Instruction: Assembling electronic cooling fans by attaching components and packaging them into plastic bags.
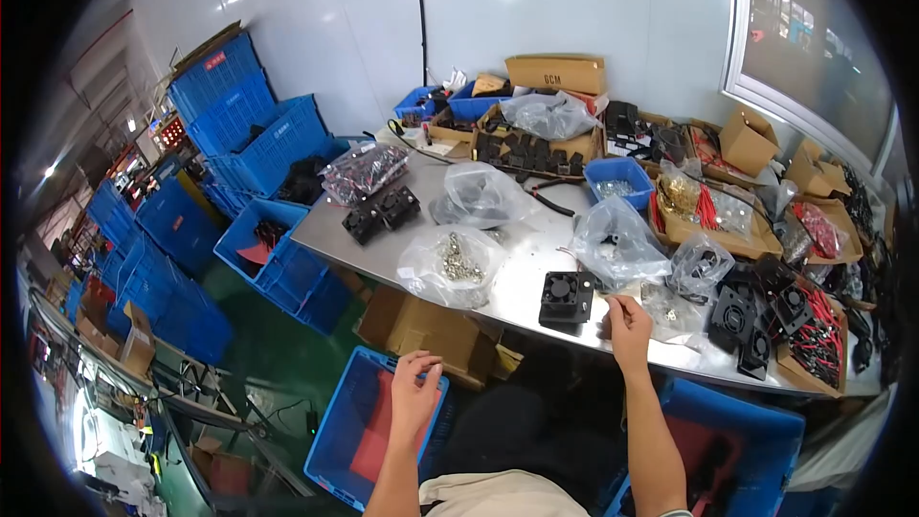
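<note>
A square black cooling fan in a housing [566, 298] lies near the front edge of the metal table. Just right of it is my right hand [629, 325], thumb and forefinger drawn together in a pinch; whatever they may hold is too small to make out. My left hand [415, 388] hovers in front of the table, above a blue crate, fingers loosely apart and nothing in them. Left of the fan, a clear plastic bag [450, 266] lies open with small brass-coloured parts in it. Behind the fan rests another clear bag [620, 241] with dark pieces inside.
Two black fans [381, 214] sit at the table's left end, more fans [735, 314] at the right. Pliers [550, 199] lie farther back, near a small blue bin [617, 182]. Blue crates [359, 426] stand below the front edge; taller stacks [254, 129] rise at left.
</note>
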{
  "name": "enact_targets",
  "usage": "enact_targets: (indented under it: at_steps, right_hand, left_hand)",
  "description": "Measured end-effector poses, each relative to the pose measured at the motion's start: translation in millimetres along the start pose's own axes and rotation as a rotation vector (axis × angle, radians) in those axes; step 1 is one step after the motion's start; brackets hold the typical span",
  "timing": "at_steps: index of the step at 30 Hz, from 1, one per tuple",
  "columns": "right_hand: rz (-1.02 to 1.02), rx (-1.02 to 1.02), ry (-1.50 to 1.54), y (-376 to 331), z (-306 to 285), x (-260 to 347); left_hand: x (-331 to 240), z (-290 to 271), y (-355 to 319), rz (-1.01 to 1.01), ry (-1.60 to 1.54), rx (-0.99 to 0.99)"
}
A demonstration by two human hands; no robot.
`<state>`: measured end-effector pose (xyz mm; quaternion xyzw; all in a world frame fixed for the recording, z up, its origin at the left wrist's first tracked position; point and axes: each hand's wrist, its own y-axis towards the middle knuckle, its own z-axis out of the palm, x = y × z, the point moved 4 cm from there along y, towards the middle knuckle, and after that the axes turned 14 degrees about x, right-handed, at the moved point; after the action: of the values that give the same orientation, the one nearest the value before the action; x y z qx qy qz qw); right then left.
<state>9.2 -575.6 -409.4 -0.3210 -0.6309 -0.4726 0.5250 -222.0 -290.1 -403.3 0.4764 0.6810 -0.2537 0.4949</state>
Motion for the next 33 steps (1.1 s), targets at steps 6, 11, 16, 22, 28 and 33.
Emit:
enact_targets:
  at_steps: [6, 11, 16, 22, 28, 33]
  right_hand:
    - [-0.084, -0.25, -0.183, -14, 0, 31]
    - [-0.392, -0.075, -0.398, -29, 64, 109]
    - [-0.31, 0.258, -0.446, -9, 145, 103]
    - [-0.291, 0.295, -0.4, -1, 189, 55]
    - [-0.155, 0.189, -0.438, 11, 204, 33]
    - [-0.135, 0.164, -0.423, 10, 197, 31]
  left_hand:
    - [15, -51, 75, 0.221, 0.253, -0.136]
    - [-11, -63, 159, 0.367, 0.503, -0.027]
    - [28, -40, 212, 0.511, -0.021, 0.222]
    - [77, -32, 239, 0.413, 0.38, 0.19]
    - [41, -27, 229, 0.45, 0.179, 0.132]
    - [30, -25, 226, 0.355, 0.151, 0.158]
